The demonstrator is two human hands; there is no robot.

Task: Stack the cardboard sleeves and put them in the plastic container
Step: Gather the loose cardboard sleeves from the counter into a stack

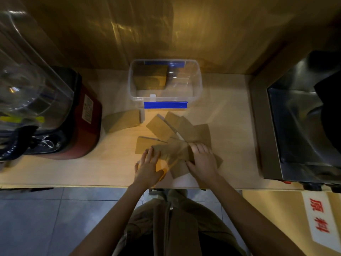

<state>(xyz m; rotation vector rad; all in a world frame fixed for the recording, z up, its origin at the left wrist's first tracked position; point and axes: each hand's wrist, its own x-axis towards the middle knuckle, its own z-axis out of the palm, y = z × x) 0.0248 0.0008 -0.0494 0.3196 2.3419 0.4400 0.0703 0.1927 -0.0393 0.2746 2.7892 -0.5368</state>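
A loose pile of brown cardboard sleeves (pixel 186 130) lies fanned out on the counter in front of me. My right hand (pixel 202 159) grips a blurred sleeve (pixel 173 151) at the pile's near edge. My left hand (pixel 148 168) lies flat, fingers spread, on that sleeve's left end. A neat stack of sleeves (pixel 122 120) sits apart to the left. The clear plastic container (pixel 198 84) with blue latches stands behind the pile, with a stack of sleeves (pixel 150 76) in its left half.
A red-based blender with a clear jug (pixel 55 111) fills the left of the counter. A steel machine (pixel 302 126) stands at the right. A wooden wall panel closes the back. The counter's front edge (pixel 92 186) runs just under my wrists.
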